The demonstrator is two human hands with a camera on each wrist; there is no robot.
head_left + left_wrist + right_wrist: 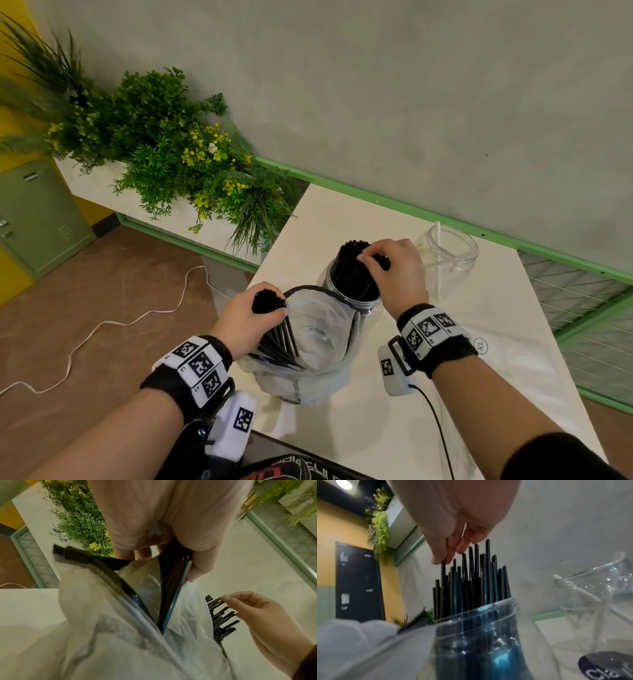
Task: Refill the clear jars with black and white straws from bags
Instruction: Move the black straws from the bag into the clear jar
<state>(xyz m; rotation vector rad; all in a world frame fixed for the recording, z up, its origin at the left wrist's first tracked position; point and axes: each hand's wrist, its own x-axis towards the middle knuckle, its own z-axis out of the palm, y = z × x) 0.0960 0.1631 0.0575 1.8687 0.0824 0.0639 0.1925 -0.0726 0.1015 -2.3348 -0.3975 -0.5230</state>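
The near clear jar (356, 294), packed with black straws (356, 270), stands mid-surface (479, 342). The right hand (397, 270) pinches one straw top with curled fingers (440, 555). Just left of this jar, the left hand (246, 318) grips a black bundle (274, 329) inside the clear bag (318, 342). Right of it stands a second jar (452, 250) holding one white straw (437, 260).

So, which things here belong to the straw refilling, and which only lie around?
Belong to the job:
- black straws in near clear jar
- clear plastic bag
- far clear jar with one white straw
- left hand, right hand

Just lying about:
- plants
- white cord
- green cabinet
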